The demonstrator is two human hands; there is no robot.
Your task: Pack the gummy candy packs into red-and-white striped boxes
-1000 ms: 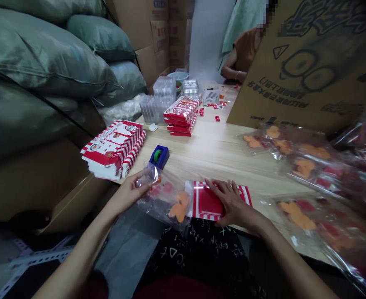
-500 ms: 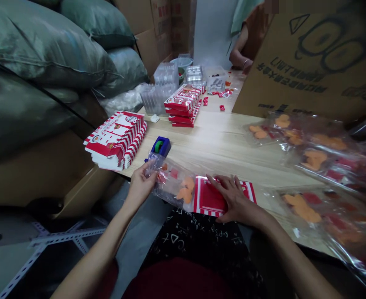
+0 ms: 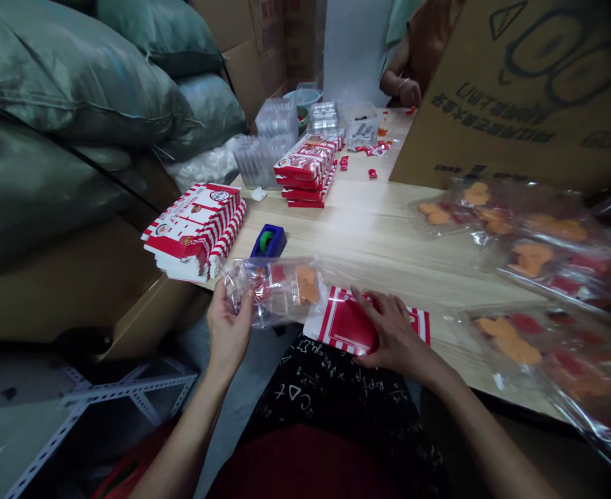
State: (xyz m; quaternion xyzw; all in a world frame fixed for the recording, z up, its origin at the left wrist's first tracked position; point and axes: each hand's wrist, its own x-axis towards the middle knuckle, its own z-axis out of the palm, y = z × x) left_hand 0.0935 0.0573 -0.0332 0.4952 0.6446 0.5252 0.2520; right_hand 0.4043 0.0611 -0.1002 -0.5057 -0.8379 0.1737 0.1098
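Observation:
My left hand (image 3: 230, 319) pinches the left end of a clear plastic pack (image 3: 285, 298) with orange and red pieces inside. The pack is raised at the table's front edge, its right end close to the white flap of a flat red-and-white box (image 3: 337, 322). Across that box lies my right hand (image 3: 388, 329), fingers spread over its top and thumb at the near edge, gripping it. Just behind the pack stands a blue tape dispenser (image 3: 277, 241) with a green core.
Striped boxes form one stack (image 3: 196, 229) on the left and another stack (image 3: 305, 170) further back. More filled clear packs (image 3: 508, 339) lie on the right, before a large cardboard carton (image 3: 492, 132). Clear trays (image 3: 264, 156) stand behind. Another person's hand (image 3: 408, 92) is across the table.
My left hand has moved slightly left and down while the pack swung level, its right end rising away from the box. The box's white flap now shows. My right hand stays on the box.

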